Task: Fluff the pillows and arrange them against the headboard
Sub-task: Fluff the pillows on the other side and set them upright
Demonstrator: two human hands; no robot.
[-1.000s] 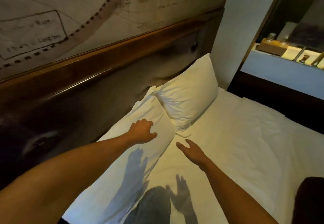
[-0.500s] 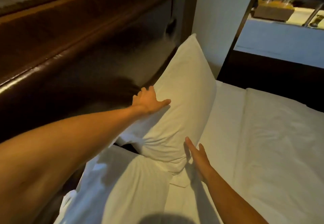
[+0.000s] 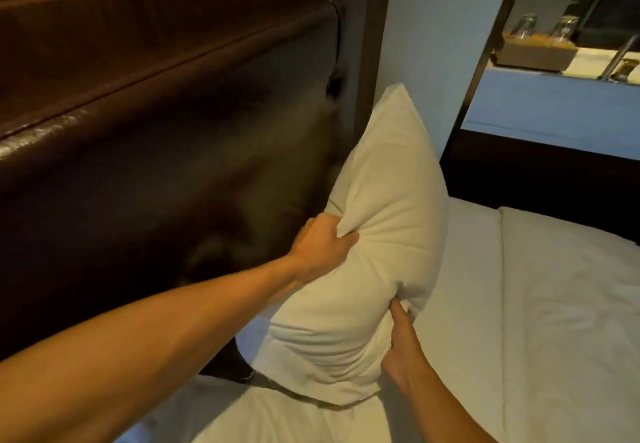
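A white pillow [image 3: 377,234] stands on end, leaning toward the dark brown padded headboard [image 3: 156,131]. My left hand [image 3: 320,248] is clenched on the pillow's left edge, bunching the fabric. Lower on its right side, my right hand [image 3: 401,349] grips the pillow, fingers pressed into the fabric. A second white pillow [image 3: 277,418] lies flat at the bottom of the view, just under the held one.
The white bed sheet [image 3: 536,304] spreads to the right. A pale wall [image 3: 433,44] rises behind the pillow. Beyond a dark frame at the far right, a tray [image 3: 536,54] with glasses sits on a lit counter.
Both hands have closed on the far pillow and raised it on end; a second ago the left hand rested on the near pillow and the right hand hovered open.
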